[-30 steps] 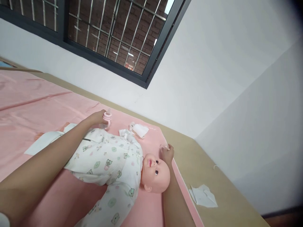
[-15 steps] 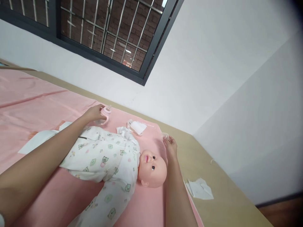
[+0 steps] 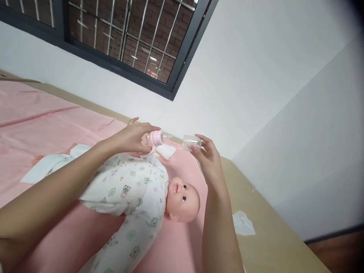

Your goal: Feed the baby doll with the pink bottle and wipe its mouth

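My left hand [image 3: 135, 137] grips a baby bottle [image 3: 156, 138] with a pink collar and a clear teat, tilted onto its side so the teat points right. Facing the teat, with a small gap between them, is a clear bottle cap [image 3: 191, 141]. The fingers of my right hand [image 3: 209, 153] are closed around the cap's rounded end. Below both hands a baby doll [image 3: 183, 201] in white printed clothes [image 3: 122, 185] lies on its back, head to the right.
A pink sheet [image 3: 170, 246] covers much of the tan surface [image 3: 270, 242]. Behind the doll is a white tissue [image 3: 166, 151], and another crumpled tissue [image 3: 243, 223] lies at the right. A wall [image 3: 204, 110] with a barred window [image 3: 125, 41] rises at the back.
The bottle has been raised and moved right in my left hand, turning from upright to sideways. My right hand has lifted the cap and brought it left, towards the teat.
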Demonstrator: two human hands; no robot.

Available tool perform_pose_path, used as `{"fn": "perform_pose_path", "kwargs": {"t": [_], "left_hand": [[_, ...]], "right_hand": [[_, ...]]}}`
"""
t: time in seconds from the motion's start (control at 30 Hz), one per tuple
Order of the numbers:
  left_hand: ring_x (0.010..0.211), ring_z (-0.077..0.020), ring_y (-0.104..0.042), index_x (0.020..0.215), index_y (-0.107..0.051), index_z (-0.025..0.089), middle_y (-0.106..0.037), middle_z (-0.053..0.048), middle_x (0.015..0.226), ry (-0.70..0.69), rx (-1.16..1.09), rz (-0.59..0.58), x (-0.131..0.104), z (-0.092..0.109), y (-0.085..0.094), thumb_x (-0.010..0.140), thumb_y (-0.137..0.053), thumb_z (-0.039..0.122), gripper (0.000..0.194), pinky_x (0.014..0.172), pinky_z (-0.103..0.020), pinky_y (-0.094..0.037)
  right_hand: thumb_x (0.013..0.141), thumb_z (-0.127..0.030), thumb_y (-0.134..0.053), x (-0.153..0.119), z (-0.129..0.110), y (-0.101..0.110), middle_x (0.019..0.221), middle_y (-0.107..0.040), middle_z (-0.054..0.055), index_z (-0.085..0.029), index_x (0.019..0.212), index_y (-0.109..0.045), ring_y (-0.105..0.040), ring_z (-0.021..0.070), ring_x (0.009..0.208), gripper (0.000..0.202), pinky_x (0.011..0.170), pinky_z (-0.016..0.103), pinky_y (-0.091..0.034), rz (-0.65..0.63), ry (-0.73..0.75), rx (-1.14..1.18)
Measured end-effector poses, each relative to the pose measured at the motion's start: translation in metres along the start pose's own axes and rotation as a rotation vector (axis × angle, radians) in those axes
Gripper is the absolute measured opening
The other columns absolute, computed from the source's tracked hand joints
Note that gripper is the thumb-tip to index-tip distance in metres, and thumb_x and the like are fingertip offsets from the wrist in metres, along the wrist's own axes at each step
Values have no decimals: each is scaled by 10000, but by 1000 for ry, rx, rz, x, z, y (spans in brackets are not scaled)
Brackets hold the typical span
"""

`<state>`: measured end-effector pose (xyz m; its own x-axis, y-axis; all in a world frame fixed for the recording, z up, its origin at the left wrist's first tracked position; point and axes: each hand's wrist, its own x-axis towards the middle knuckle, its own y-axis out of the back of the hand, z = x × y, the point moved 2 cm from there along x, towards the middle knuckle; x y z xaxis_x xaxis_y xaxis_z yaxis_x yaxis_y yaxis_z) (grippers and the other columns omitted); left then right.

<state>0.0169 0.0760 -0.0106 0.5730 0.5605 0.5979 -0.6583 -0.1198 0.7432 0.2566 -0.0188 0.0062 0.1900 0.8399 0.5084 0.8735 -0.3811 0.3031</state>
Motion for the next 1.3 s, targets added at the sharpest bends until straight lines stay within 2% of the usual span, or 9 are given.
{"fn": "perform_pose_path", "kwargs": {"t": [0.1, 0.27, 0.4, 0.47, 0.53, 0.6, 0.73, 0.9, 1.3], "left_hand": [[1050, -231, -606, 1309, -532, 222, -650, -46, 1136, -103, 19, -64, -4, 15, 0, 705, -584, 322, 614, 1159, -538, 5], [1071, -211, -592, 1365, -480, 216, -644, -51, 1131, -207, 22, -69, -8, 30, 1, 739, -589, 332, 646, 1162, -526, 42], [1047, -218, -590, 1360, -496, 228, -645, -48, 1100, -204, 8, -78, -7, 31, 3, 721, -607, 330, 656, 1159, -532, -28], [988, -213, -599, 1337, -520, 247, -658, -26, 1031, -209, -16, -86, -6, 31, 4, 694, -619, 309, 654, 1135, -504, -158], [887, -194, -601, 1297, -555, 267, -662, 7, 907, -222, -41, -93, -7, 31, 6, 667, -612, 263, 632, 1016, -406, -343], [796, -175, -587, 1243, -594, 277, -642, 29, 799, -227, -68, -97, -7, 31, 8, 645, -592, 219, 601, 816, -292, -423], [730, -144, -571, 1191, -618, 283, -651, 39, 841, -224, -156, -98, -9, 34, 10, 623, -567, 180, 580, 630, -215, -380], [718, -132, -561, 1172, -621, 262, -653, 43, 856, -232, -198, -117, -8, 35, 9, 619, -576, 173, 562, 623, -207, -375], [698, -161, -543, 1052, -665, 234, -563, 12, 752, -180, -32, -89, -7, 33, 5, 630, -630, 262, 424, 594, -236, -357]], "right_hand": [[757, -473, -686, -11, -14, -18, 1171, -602, 40, -289, 1138, -551, -632, 156, 933, 444, 852, 334, -532, -49, 15, -20], [766, -447, -691, -21, -24, -36, 1174, -601, 31, -278, 1110, -562, -630, 141, 903, 404, 817, 308, -542, -138, 33, -84], [766, -455, -693, -23, -24, -41, 1160, -616, 34, -270, 1105, -561, -637, 140, 878, 408, 799, 310, -550, -163, 30, -84], [755, -458, -705, -23, -23, -42, 1153, -623, 40, -263, 1104, -564, -641, 146, 883, 424, 803, 316, -553, -174, 37, -67], [744, -458, -717, -22, -20, -42, 1158, -626, 43, -263, 1111, -567, -645, 151, 900, 442, 811, 319, -555, -189, 52, -40], [735, -455, -728, -22, -18, -41, 1169, -625, 44, -265, 1121, -569, -646, 155, 917, 458, 821, 324, -556, -199, 59, -25], [712, -455, -748, -21, -17, -41, 1185, -625, 49, -268, 1123, -577, -646, 169, 940, 484, 825, 340, -561, -189, 60, -33], [684, -449, -771, -21, -17, -42, 1166, -636, 48, -262, 1110, -594, -651, 171, 922, 498, 802, 335, -566, -169, 46, -19], [660, -508, -760, -21, -14, -49, 1151, -648, 60, -239, 1056, -607, -652, 172, 873, 503, 774, 347, -572, -126, -10, -44]]}}
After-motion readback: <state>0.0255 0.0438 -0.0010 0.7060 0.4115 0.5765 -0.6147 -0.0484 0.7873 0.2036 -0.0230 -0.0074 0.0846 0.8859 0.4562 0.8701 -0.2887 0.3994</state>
